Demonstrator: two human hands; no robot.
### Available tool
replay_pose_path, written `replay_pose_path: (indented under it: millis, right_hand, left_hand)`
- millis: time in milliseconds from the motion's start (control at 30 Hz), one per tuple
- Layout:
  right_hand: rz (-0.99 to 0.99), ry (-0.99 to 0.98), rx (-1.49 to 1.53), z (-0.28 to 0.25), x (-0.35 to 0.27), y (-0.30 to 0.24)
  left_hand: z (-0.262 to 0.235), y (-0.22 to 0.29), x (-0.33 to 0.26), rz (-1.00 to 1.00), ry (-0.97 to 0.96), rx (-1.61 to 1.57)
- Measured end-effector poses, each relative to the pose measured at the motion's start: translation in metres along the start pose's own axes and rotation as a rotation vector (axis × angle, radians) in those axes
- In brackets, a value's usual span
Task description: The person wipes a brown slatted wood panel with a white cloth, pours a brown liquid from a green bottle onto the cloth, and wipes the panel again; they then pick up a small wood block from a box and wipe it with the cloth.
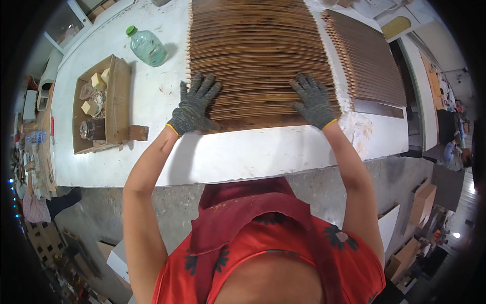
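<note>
A wide row of brown wooden strips [258, 71], laid tightly side by side, covers the middle of a white table [228, 154]. Both my hands wear dark grey knitted gloves with yellow cuffs. My left hand [195, 105] rests on the strips' near left corner, fingers spread. On their near right edge lies my right hand [316, 100], flat with the fingers apart. Neither hand grips anything. Pale, rounded ends of the strips show along the left side.
Left on the table stands an open cardboard box [120, 101] with yellowish blocks and a jar. Beyond it is a greenish plastic bottle [147, 47] with a green cap. A second stack of brown strips [372, 55] lies at the right. A small brown block [138, 133] touches the box.
</note>
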State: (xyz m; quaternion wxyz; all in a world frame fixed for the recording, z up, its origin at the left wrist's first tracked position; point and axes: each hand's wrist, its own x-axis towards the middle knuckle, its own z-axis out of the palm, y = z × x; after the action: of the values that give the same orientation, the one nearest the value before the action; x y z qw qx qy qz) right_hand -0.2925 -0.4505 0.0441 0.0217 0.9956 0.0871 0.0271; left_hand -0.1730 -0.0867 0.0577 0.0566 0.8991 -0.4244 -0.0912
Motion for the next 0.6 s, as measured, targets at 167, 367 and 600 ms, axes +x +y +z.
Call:
replay_pose_path:
  millis: [167,367,600]
  right_hand:
    - [-0.083,0.109,0.086,-0.002,-0.029,-0.01]
    - [-0.096,-0.039,0.074,0.012,-0.058,0.013]
    - [-0.068,0.044,0.151,0.02,-0.055,0.009]
  left_hand:
    - [0.02,0.035,-0.018,-0.184,0.132,0.067]
    - [0.094,0.04,-0.051,-0.578,0.636,-0.775]
    - [0.102,0.042,-0.054,-0.698,0.591,-0.669]
